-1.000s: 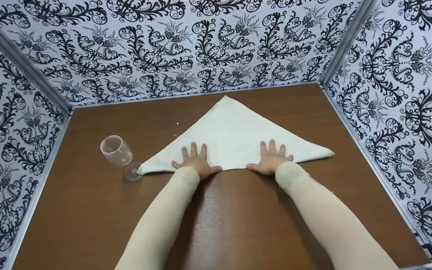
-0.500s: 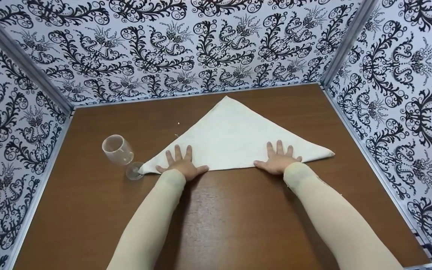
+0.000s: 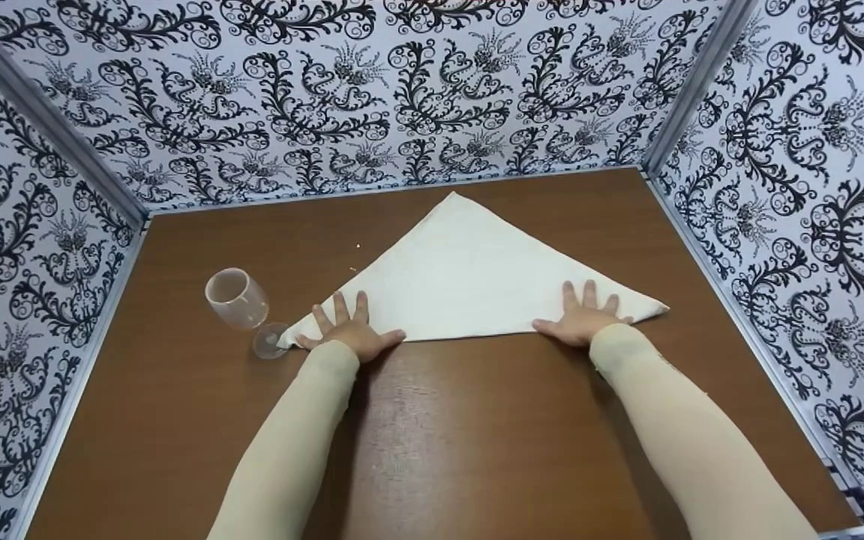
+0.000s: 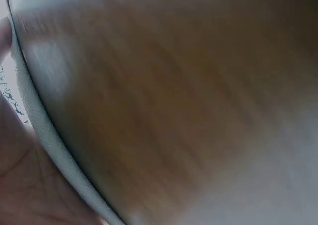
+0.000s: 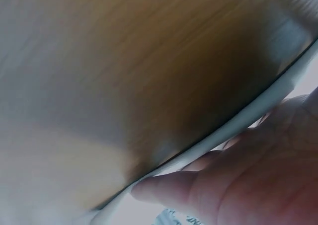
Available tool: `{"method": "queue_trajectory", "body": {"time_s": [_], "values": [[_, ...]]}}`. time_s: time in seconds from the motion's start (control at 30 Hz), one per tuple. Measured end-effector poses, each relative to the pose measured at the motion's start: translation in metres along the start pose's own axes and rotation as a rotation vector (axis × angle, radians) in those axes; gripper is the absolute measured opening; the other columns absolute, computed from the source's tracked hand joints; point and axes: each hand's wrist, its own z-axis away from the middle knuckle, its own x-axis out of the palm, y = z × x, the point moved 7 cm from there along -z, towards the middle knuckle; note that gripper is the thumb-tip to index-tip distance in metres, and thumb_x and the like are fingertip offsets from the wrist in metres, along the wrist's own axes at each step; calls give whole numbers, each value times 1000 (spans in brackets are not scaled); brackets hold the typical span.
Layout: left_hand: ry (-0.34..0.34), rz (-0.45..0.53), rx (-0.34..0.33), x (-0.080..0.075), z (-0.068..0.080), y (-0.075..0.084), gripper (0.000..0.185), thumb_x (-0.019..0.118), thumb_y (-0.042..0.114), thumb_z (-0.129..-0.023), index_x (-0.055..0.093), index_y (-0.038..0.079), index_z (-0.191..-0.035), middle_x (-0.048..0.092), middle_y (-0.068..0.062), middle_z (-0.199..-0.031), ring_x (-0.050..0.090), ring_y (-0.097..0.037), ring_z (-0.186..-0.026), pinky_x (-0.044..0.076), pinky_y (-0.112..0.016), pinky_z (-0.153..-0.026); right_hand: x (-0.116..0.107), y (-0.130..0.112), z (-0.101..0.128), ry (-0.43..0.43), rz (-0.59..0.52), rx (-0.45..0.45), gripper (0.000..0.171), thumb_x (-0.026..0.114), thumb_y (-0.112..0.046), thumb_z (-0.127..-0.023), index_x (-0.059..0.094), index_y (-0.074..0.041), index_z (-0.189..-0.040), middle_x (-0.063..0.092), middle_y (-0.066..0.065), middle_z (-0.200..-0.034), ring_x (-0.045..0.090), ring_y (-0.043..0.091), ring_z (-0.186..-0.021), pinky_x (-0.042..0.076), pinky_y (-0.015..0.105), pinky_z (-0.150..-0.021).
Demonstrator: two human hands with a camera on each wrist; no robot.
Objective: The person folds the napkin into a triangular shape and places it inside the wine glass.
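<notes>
on the brown table (image 3: 477, 420) there's a white napkin (image 3: 469, 277) folded into a triangle, point toward the back wall, long edge nearest the person. both hands lie flat on that near edge with fingers spread, not gripping anything – left hand (image 3: 349, 334) by the left corner, right hand (image 3: 586, 321) near the right corner, well apart. a clear glass (image 3: 241, 304) lies on its side just left of the napkin, its foot right at the left corner. the wrist views are pretty blurry – probably just palm (image 5: 258, 185), napkin edge and tabletop.
</notes>
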Motion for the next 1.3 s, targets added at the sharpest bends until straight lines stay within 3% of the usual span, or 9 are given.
{"method": "queue_trajectory", "body": {"time_s": [0.4, 0.67, 0.77, 1.03, 1.3], "values": [[-5, -16, 7, 0, -3, -2, 123, 58, 88, -83, -3, 28, -171, -21, -12, -176, -22, -53, -158, -6, -94, -104, -11, 33, 6, 34, -42, 56, 132, 52, -89, -85, -12, -9, -168, -27, 32, -168, -23, 77, -142, -8, 94, -104], [7, -62, 61, -8, -7, -3, 118, 57, 83, -88, 0, 22, -171, -16, -16, -177, -18, -50, -160, -5, -89, -112, -20, 51, 6, 73, -42, 88, 137, 54, -93, -81, -10, -10, -168, -25, 34, -168, -21, 80, -140, -10, 94, -103], [13, -53, 51, -11, -9, -8, 119, 58, 83, -87, 1, 22, -171, -15, -18, -176, -18, -50, -160, -6, -86, -115, -21, 57, 6, 81, -51, 100, 138, 55, -94, -79, -10, -10, -168, -26, 36, -167, -22, 80, -140, -10, 94, -102], [-21, -63, 43, -1, -27, -13, 126, 54, 91, -82, -6, 25, -171, -24, -17, -175, -23, -50, -159, -8, -87, -114, -23, 72, 3, 75, -66, 122, 143, 52, -98, -76, -15, -12, -167, -29, 38, -164, -26, 80, -137, -12, 93, -103], [-5, -51, 54, -6, -31, -16, 121, 56, 87, -84, -2, 26, -171, -20, -18, -175, -20, -49, -160, -8, -87, -114, -29, 79, 13, 107, -106, 176, 141, 55, -95, -77, -12, -12, -168, -27, 38, -165, -26, 79, -138, -14, 91, -105]]}}
